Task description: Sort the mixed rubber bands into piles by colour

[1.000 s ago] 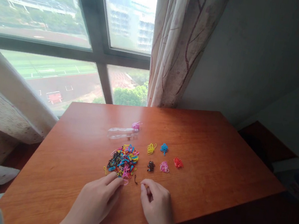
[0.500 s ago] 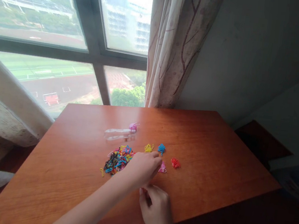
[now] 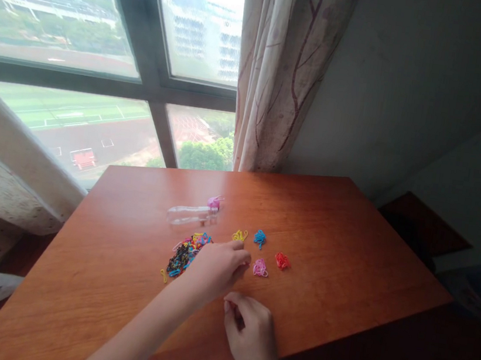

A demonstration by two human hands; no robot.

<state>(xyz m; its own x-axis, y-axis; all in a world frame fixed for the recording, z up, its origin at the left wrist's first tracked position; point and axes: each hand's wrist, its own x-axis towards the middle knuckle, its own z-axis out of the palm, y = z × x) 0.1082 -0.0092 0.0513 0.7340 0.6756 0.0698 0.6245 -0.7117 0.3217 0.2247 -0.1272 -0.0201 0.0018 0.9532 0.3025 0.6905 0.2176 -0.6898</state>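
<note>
My left hand (image 3: pixel 221 265) reaches over the table between a mixed pile of colourful small elastic bands (image 3: pixel 186 258) and a small pink heap of bands (image 3: pixel 260 267). Its fingers are curled together, and whatever is in them is hidden. Nearer to me, my right hand (image 3: pixel 252 330) has thumb and forefinger pinched; anything between the tips is too small to make out. Beyond the left hand lie a yellow heap of bands (image 3: pixel 239 235) and a blue heap (image 3: pixel 260 238). To the right of the pink heap is a red heap (image 3: pixel 282 261).
A clear plastic container or bag (image 3: pixel 191 215) with a pink piece (image 3: pixel 215 202) lies behind the pile. One yellow band (image 3: pixel 163 275) sits apart at the pile's left. The wooden table (image 3: pixel 359 254) stands against a window and curtains (image 3: pixel 276 78).
My left hand has moved left, away from the pink heap, which now shows fully. The right hand has hardly moved.
</note>
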